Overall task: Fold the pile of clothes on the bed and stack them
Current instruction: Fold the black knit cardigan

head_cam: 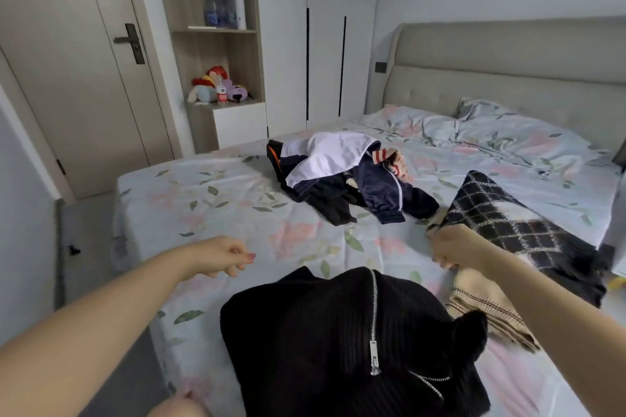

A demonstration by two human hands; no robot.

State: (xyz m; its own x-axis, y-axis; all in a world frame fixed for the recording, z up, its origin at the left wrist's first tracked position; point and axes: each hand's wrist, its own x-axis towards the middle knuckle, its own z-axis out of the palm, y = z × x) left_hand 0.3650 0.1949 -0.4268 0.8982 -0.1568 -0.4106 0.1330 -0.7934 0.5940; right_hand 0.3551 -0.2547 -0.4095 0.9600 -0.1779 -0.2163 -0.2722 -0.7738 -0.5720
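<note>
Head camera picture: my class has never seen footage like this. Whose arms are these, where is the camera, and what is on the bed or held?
There is no machine: a person wears one camera on the head, looking forward and down, so both bare arms reach in from below. The right hand grips an edge of the checked garment. The left hand holds nothing, fingers loosely curled. On the bed lie a black zipped knit, a beige striped piece and, farther back, an unfolded pile of clothes.

We find open sheet (220,210) left of the clothes pile (338,173); black zip knit (321,342) blocks the near edge, checked garment (508,223) the right.
</note>
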